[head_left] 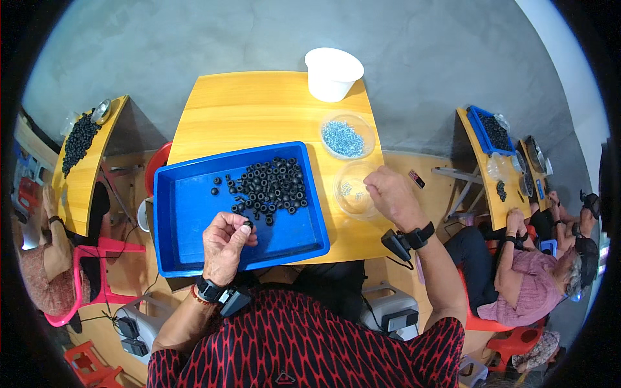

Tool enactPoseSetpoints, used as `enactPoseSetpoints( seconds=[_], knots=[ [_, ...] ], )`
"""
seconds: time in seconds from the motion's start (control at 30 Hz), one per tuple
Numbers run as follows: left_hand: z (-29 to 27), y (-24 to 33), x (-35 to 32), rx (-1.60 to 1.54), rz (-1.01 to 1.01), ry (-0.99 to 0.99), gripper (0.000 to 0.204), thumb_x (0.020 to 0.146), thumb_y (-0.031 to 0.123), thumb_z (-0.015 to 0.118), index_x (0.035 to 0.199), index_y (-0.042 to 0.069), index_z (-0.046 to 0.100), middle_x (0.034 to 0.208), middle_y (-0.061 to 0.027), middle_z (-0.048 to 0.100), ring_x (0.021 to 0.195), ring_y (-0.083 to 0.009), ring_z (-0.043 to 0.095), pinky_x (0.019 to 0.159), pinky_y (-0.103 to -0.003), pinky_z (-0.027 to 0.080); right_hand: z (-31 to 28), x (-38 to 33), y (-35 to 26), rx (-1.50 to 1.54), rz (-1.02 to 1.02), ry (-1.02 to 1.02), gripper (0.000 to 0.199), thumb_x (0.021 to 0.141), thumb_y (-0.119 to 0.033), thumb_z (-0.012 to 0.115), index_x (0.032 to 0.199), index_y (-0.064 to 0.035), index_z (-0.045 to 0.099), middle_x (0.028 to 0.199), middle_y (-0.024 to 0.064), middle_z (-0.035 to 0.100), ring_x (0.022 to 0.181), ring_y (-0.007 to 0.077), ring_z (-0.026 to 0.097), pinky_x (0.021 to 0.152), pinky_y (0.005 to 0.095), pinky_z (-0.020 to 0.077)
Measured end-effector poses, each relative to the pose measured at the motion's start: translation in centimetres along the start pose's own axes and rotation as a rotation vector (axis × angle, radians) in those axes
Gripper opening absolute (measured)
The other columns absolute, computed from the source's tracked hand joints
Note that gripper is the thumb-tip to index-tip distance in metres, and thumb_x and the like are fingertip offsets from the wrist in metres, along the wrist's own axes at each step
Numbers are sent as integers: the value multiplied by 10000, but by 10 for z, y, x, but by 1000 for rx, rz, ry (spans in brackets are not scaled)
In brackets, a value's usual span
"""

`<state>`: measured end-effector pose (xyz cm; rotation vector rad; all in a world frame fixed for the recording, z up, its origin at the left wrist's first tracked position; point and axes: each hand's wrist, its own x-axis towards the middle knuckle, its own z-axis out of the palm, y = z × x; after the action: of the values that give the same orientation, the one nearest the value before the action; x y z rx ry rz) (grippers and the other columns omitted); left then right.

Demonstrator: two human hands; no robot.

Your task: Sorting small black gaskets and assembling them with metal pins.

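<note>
My left hand (223, 246) is over the near edge of the blue tray (187, 226). Thumb and forefinger pinch a small round black part (248, 224). In the tray lies a heap of similar black parts (275, 184), many of them with a hole in the middle. My right hand (393, 197) is at the right side of a shallow clear bowl (343, 205) with a few small shiny pieces inside. Its fingers are curled together, and whatever they hold is hidden. Just beyond stands a clear bowl of small light-blue pieces (343, 138).
A white tub (334, 74) stands at the table's far right corner. People work at tables on both sides: black parts (81, 139) at the left, a blue tray (495, 131) at the right. A pink chair (87, 275) is at the left.
</note>
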<state>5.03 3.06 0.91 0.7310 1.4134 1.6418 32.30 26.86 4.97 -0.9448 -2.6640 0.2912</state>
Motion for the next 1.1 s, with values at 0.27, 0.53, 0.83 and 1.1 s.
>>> enactPoseSetpoints(
  seconds=[0.27,0.53,0.83,1.1],
  knots=[
    [-4,-4,1,8,-4,-35,145,926,123,670,973,28,569,850,-83,661,709,-149,648,662,-311,575,20,12,-7,-240,-70,-276,90,802,-61,609,789,-7,680,884,196,638,803,362,673,718,449,548],
    [-3,-2,0,-22,-45,-61,104,941,84,645,977,20,572,864,-65,658,755,-118,643,709,-279,571,30,12,1,-203,-104,-256,98,795,-52,594,790,11,669,835,203,637,779,379,659,718,447,541],
    [-8,-6,1,-60,-39,-56,174,920,140,688,1006,31,582,885,-90,683,757,-159,667,683,-319,581,-6,13,-34,309,-64,-77,98,811,-103,712,846,-29,656,800,120,640,706,292,653,646,362,536],
    [-5,0,0,-126,-55,-84,122,938,57,640,1039,0,602,883,-105,693,750,-167,670,693,-313,580,21,12,-108,807,-110,52,151,782,-20,772,908,-22,689,873,81,704,694,127,649,613,247,527]
  ],
)
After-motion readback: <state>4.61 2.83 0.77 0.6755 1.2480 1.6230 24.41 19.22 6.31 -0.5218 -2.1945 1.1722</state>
